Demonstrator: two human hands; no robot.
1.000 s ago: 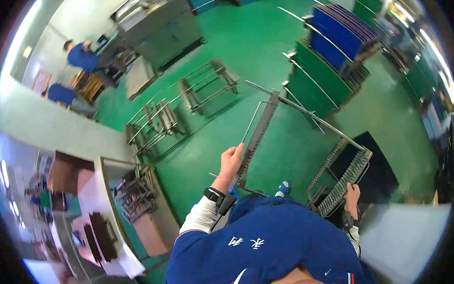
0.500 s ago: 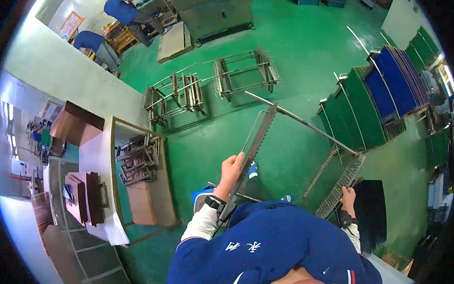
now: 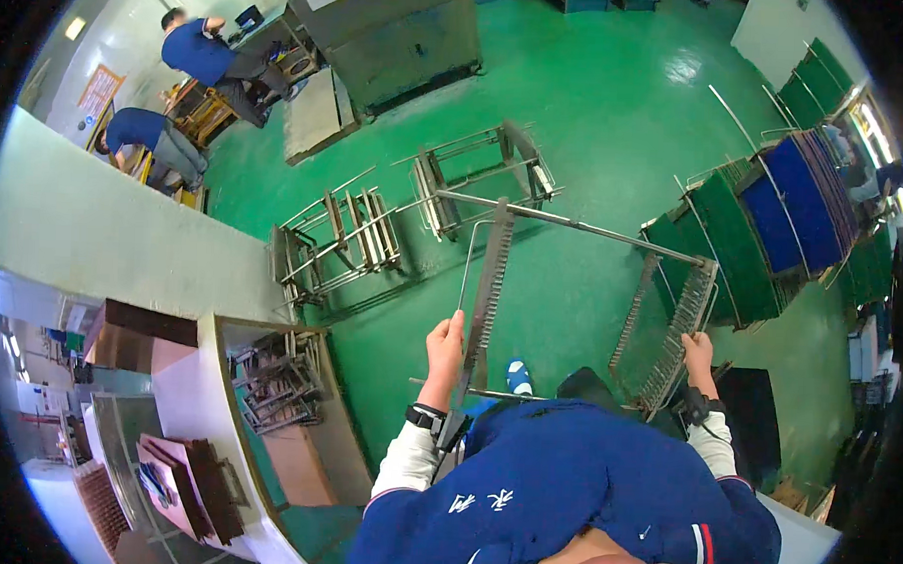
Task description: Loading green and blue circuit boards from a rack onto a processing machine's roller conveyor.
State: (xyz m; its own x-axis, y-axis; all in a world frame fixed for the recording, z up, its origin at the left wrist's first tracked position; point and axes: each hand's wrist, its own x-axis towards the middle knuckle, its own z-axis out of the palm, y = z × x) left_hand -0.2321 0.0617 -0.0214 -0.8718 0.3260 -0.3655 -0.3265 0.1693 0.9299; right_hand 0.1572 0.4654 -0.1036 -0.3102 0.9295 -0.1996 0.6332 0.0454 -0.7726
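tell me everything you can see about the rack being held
The rack is an open, grey-brown frame that looks like worn metal. Toothed bars run along its left and right sides, joined by slim rods; the far rod pokes out past the left side. It carries nothing visible and is held over the green floor, the left grip on its left side and the right grip on its right.

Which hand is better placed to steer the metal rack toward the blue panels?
Probably the right hand: it grips the side of the metal rack nearer the blue panels, while the left hand holds the opposite side, farther from them.
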